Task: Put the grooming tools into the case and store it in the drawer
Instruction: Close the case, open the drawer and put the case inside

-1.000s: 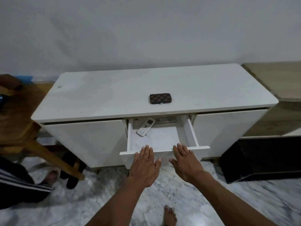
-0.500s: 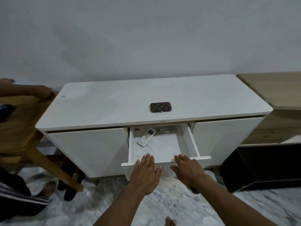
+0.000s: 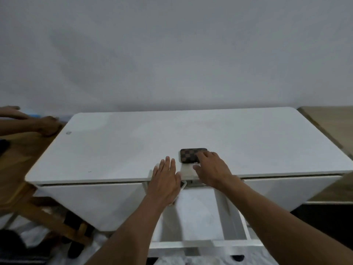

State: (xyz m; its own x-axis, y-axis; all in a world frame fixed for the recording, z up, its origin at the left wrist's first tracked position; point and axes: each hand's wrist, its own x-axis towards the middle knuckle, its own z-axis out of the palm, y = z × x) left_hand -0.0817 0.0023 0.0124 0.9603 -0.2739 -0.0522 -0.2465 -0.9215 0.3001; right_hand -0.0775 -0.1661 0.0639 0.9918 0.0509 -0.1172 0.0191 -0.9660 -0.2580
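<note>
Now, picking up: my right hand [image 3: 214, 169] lays spread fingers [image 3: 205, 154] on the checkered case [image 3: 189, 155] mid-frame, left hand [image 3: 165, 178] flat beside, so next I grip it and lower it into the open drawer [image 3: 200, 244] below.

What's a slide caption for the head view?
Right hand touches the checkered case on the white cabinet; left hand flat beside it, drawer open below.
</note>
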